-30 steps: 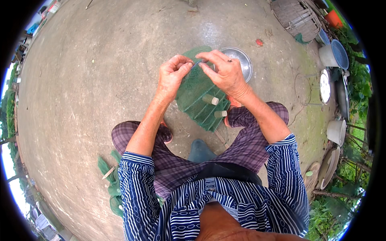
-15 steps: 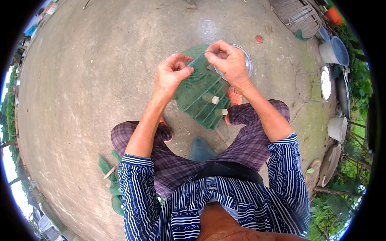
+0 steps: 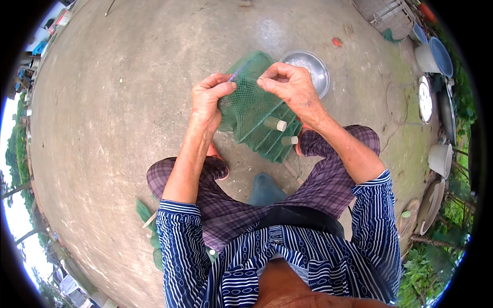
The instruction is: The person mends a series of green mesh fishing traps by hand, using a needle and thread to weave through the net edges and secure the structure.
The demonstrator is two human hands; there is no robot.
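A green mesh net with folded, ribbed layers hangs between my knees. Two pale cylindrical pieces, perhaps floats, stick out of its lower right side. My left hand pinches the net's upper left edge between thumb and fingers, where a bluish-purple strand runs along the mesh. In front of the net's upper right part, my right hand is closed in a pinch. Whatever lies between its fingertips is too small to make out. Behind that hand a round metal basin stands on the ground.
More green netting with a stick lies on the ground at my left. Along the right side stand a blue-rimmed bucket, a white round-topped stool and a pale tub. A wooden slatted piece lies at the upper right.
My left hand has shifted a little left, still pinching the net. My right hand has moved slightly down and right. The view has shifted, and more of the metal basin shows.
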